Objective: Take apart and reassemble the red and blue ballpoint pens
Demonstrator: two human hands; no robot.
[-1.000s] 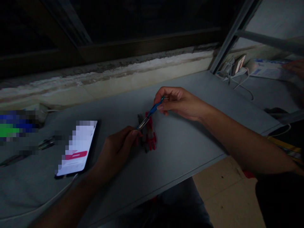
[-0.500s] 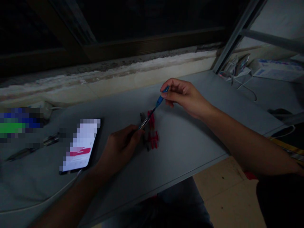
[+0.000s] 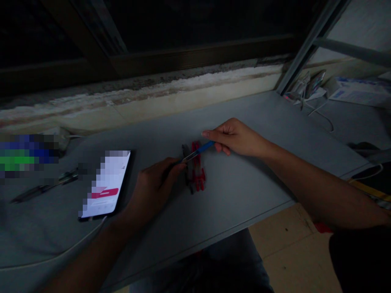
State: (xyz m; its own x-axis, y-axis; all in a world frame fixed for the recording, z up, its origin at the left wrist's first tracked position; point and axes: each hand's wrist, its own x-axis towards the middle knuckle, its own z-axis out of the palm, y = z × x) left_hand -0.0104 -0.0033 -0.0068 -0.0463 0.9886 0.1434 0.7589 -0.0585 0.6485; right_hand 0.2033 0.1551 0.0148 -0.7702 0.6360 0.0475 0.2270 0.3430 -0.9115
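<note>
A blue pen point(image 3: 205, 147) with a clear middle section is held between both hands over the desk, tilted slightly up to the right. My left hand point(image 3: 157, 181) is closed round its lower left end, which the fingers partly hide. At the other end, my right hand point(image 3: 236, 137) pinches the blue part with thumb and fingers. Below the pen lie red pens point(image 3: 200, 177), and a dark pen point(image 3: 187, 175) sits just left of them. How many red ones there are I cannot tell.
A lit phone point(image 3: 106, 183) with a cable lies to the left on the grey desk point(image 3: 244, 179). Beyond it are dark pens point(image 3: 39, 191) and a blurred blue-green pack point(image 3: 24, 154). A metal post point(image 3: 299, 57), a bag with cords and a box point(image 3: 356, 91) stand at the right.
My right hand has come down and turned, so the pen now lies at a flatter angle. My left hand stays nearly in place, still gripping the lower end.
</note>
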